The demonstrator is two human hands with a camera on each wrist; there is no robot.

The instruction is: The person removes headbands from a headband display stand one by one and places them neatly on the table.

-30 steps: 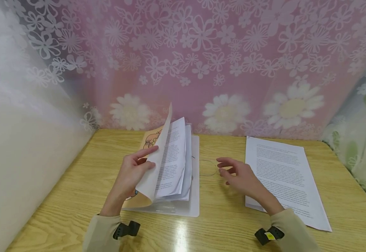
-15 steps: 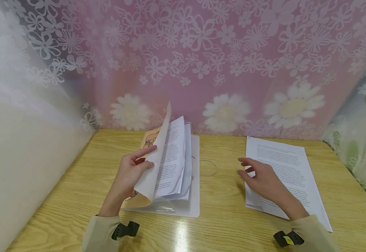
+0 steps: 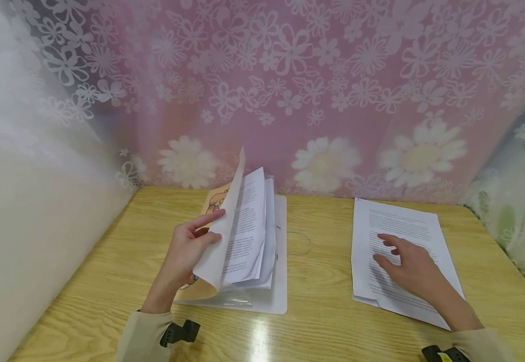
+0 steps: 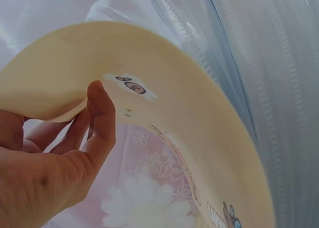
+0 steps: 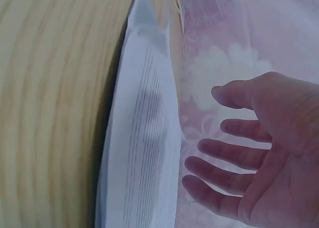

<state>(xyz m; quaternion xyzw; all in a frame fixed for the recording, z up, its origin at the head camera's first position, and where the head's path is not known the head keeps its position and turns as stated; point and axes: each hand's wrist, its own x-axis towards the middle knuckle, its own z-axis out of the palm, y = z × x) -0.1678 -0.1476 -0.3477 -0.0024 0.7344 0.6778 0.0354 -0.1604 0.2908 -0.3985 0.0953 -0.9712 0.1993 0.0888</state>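
A folder's flexible front cover (image 3: 229, 226), with an orange cartoon outer side, stands raised and bent on the left of the head view. My left hand (image 3: 185, 251) pinches it between thumb and fingers. In the left wrist view the cover (image 4: 189, 83) curves past the hand, clear plastic sleeves (image 4: 279, 78) behind it. Printed sheets (image 3: 246, 216) fan out inside the folder. My right hand (image 3: 411, 266) hovers with loosely bent fingers over a loose stack of printed sheets (image 3: 402, 221); nothing shows between its fingers (image 5: 224, 153) in the right wrist view.
A thin elastic loop (image 3: 311, 244) sticks out from the folder's pale back cover (image 3: 282, 251) onto the wooden table (image 3: 316, 317). Flowered pink sheeting (image 3: 262, 120) hangs along the table's back edge. A pale wall (image 3: 49, 201) borders the left side.
My right hand has moved rightward from beside the elastic loop to over the loose stack. The left hand and the cover it holds have stayed almost still.
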